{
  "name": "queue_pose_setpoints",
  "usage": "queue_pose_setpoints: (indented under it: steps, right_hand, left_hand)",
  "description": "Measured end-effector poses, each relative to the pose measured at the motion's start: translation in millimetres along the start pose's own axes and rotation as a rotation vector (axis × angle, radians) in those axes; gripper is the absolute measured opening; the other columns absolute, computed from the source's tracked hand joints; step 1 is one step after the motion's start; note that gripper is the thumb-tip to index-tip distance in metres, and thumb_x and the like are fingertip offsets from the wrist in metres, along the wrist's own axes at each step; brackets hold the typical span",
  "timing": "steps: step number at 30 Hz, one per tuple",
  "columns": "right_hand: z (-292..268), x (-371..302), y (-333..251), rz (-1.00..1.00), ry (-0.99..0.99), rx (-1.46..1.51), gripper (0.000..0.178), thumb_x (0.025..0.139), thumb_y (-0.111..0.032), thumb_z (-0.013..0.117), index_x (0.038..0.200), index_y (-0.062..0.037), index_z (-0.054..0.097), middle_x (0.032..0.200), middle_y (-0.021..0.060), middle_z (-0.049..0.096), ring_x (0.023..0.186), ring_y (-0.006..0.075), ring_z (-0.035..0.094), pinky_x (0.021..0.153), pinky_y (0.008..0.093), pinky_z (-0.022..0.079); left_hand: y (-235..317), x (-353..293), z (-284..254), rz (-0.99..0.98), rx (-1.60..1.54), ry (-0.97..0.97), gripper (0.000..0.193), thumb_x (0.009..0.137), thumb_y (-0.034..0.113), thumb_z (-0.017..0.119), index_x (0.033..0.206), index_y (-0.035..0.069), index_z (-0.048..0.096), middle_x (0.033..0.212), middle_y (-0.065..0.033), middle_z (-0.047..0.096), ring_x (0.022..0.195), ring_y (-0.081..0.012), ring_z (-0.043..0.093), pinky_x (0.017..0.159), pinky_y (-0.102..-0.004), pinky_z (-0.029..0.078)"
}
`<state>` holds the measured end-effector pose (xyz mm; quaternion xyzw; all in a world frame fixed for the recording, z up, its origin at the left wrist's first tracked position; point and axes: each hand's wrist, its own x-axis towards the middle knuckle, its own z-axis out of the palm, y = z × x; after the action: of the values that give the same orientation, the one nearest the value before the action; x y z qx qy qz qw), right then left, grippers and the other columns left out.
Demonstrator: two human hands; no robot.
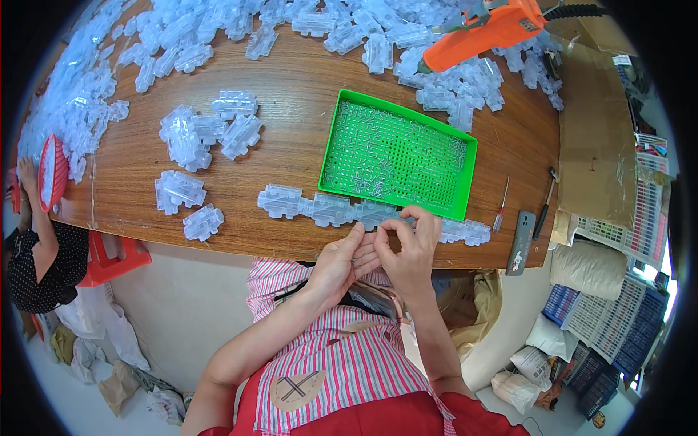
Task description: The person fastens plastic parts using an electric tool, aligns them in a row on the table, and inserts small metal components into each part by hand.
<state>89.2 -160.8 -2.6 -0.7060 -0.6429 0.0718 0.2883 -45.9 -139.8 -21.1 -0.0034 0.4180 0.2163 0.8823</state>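
My left hand [342, 261] and my right hand [411, 247] meet at the near edge of the wooden table [291, 87], fingertips pinched together over a row of clear plastic parts [327, 207]. Something tiny seems held between the fingers of both hands; I cannot tell what it is. Just behind the row lies a green perforated tray [398, 154] holding many small metal pins. More clear plastic parts [207, 134] sit in loose groups to the left.
A heap of clear plastic parts [94, 80] covers the table's far and left side. An orange power screwdriver [487, 33] hangs at the back right. A small screwdriver [502, 207], a phone [521, 243] and cardboard [589, 145] lie right. Another person [33, 247] sits at the left.
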Motion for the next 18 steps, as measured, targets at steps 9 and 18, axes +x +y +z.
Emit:
queue_pose_setpoints:
  steps: [9,18]
  right_hand:
    - [-7.1,-5.0,-2.8,0.000,0.003,-0.015,0.016,0.072,-0.005,0.070,0.087,-0.0071,0.066,0.093,0.0068,0.053,0.085,0.0256,0.049,0.074,0.0380,0.038]
    - [-41.3,-9.7,-16.4,0.138,-0.071,0.205,0.014,0.074,-0.006,0.068,0.088,-0.0089,0.066,0.095,0.0078,0.052,0.085,0.0239,0.046,0.073,0.0351,0.038]
  left_hand:
    - [3.8,-3.5,6.3,-0.014,-0.003,-0.017,0.049,0.099,0.039,0.043,0.119,-0.005,0.053,0.113,-0.0138,0.062,0.103,-0.0189,0.062,0.090,-0.0302,0.051]
    - [11.5,-10.9,10.8,-0.123,-0.129,-0.241,0.072,0.098,0.055,0.024,0.131,-0.005,0.043,0.127,-0.0191,0.054,0.116,-0.0234,0.055,0.101,-0.0351,0.043]
